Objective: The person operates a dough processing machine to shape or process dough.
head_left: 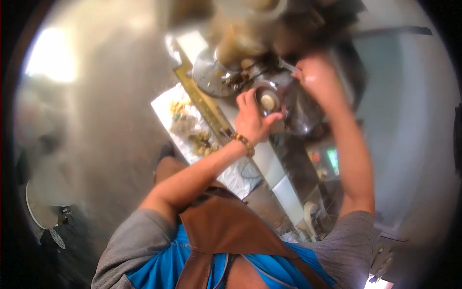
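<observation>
My left hand (254, 115), with a beaded bracelet at the wrist, has its fingers and thumb wrapped round a small metal bowl (273, 86). Something pale and round (268, 101) shows inside the bowl. Farther forward and to the right, my right hand (314, 77) is closed on a light, thin handle (288, 65). That handle points left toward a dark, blurred area, and its far end is lost there. Under and beside the hands lies a shiny metal surface (305, 113). A round metal tray (207, 77) with scraps on it sits left of the bowl.
A yellowish ledge (195, 91) runs along the counter's left side. Beyond it, a white sheet (166, 103) holds yellowish-green food pieces (204, 144). Large blurred pots (240, 45) stand at the front. At the far left is a round pale object (41, 204) near the floor.
</observation>
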A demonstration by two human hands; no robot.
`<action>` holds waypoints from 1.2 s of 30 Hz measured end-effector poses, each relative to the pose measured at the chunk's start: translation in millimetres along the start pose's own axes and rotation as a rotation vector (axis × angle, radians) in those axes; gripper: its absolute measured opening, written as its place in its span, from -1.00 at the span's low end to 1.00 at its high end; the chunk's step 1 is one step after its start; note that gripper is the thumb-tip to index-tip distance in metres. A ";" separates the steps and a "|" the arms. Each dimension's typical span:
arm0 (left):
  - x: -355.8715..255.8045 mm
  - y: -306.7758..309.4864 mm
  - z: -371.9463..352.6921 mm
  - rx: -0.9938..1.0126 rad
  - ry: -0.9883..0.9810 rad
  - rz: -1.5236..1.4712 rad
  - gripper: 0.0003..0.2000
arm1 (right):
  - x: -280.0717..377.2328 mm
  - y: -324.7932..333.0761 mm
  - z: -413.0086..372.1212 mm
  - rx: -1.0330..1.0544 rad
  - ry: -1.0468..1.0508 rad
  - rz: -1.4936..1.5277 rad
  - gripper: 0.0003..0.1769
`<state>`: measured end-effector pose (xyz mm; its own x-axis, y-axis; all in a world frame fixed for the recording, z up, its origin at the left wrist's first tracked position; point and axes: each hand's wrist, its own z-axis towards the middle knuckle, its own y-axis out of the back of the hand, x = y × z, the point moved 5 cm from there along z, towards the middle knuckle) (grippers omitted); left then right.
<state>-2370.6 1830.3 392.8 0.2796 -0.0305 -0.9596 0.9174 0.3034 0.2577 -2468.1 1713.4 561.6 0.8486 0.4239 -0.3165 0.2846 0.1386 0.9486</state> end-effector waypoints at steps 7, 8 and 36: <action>13.8 -5.0 9.9 0.175 0.080 -0.051 0.23 | 1.3 -11.6 8.0 0.042 -0.056 -0.059 -0.78; 14.7 -6.9 10.3 0.206 0.100 -0.062 0.29 | 1.5 -12.2 8.6 0.052 -0.049 -0.061 -0.78; 52.3 -51.5 30.4 0.333 0.336 -0.662 0.04 | -13.5 -33.2 10.7 0.029 0.023 0.007 -0.79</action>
<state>-2394.6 1784.2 332.8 -0.4018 0.1990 -0.8939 0.9137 0.0220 -0.4058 -2484.3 1693.5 534.3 0.8402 0.4457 -0.3090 0.2916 0.1092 0.9503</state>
